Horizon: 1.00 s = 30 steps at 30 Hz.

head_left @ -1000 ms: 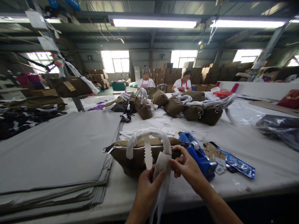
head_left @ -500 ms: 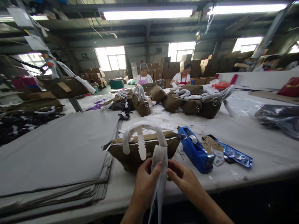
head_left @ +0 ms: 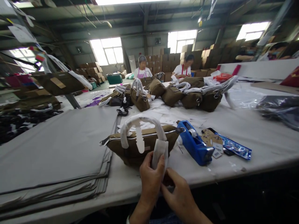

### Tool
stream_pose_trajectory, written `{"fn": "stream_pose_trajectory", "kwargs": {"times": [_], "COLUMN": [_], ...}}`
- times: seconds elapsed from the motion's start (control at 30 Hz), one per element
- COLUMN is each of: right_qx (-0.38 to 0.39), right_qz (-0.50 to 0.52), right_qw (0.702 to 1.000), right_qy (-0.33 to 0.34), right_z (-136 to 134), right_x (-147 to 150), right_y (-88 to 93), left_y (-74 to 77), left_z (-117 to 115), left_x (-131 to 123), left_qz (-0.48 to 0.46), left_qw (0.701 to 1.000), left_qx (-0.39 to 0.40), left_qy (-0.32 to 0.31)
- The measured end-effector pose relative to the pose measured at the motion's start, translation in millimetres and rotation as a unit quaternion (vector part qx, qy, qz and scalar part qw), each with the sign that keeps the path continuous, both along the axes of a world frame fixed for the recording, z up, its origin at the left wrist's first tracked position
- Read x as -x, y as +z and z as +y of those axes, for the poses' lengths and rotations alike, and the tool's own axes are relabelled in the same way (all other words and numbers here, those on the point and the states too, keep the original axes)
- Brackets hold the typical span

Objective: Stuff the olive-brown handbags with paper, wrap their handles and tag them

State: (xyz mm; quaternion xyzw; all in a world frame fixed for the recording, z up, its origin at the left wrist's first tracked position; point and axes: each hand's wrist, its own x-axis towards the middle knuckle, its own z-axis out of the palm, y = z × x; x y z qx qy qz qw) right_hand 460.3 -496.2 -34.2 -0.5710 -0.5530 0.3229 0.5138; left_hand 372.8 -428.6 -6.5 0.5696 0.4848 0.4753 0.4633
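An olive-brown handbag [head_left: 130,152] with a silver zip along its top stands on the table before me. Its arched handle [head_left: 142,117] is wrapped in white, and a white notched tab [head_left: 140,141] hangs beneath the arch. My left hand [head_left: 150,177] grips a strip of white wrapping paper [head_left: 160,151] at the handle's right end, thumb in front. Just below, my right hand [head_left: 177,191] pinches the lower part of that strip, its fingertips partly hidden behind my left hand.
A blue tape dispenser [head_left: 195,143] stands right of the bag, beside tags [head_left: 217,146] and a blue packet [head_left: 235,147]. Grey sheets [head_left: 58,149] are stacked at left. Several wrapped-handle bags [head_left: 173,95] line the table's far side. Two people [head_left: 141,70] work beyond them.
The strip's long loose ends, which hung below my hands, are now gathered in close to them. My right hand has moved down and closed in beneath my left. The view has tilted down slightly.
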Motion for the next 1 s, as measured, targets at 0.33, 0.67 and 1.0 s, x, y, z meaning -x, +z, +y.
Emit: {"fn": "stream_pose_trajectory", "kwargs": {"times": [0.33,0.67,1.0], "right_qx": [0.125,0.118,0.057], "right_qz": [0.184,0.110,-0.185], "right_qw": [0.970,0.983,0.936], "right_qy": [0.092,0.085,-0.295], "right_z": [-2,3,33], "right_x": [-12,-28,-201], "right_y": [8.9,24.1,24.5], "left_y": [7.5,-32.8,-34.5], "left_z": [1,-35,-31], "left_x": [23,54,51], "left_qz": [-0.083,-0.140,-0.137], "left_qw": [0.988,0.976,0.982], "left_qx": [0.088,0.134,0.129], "left_qy": [-0.100,-0.101,-0.014]}}
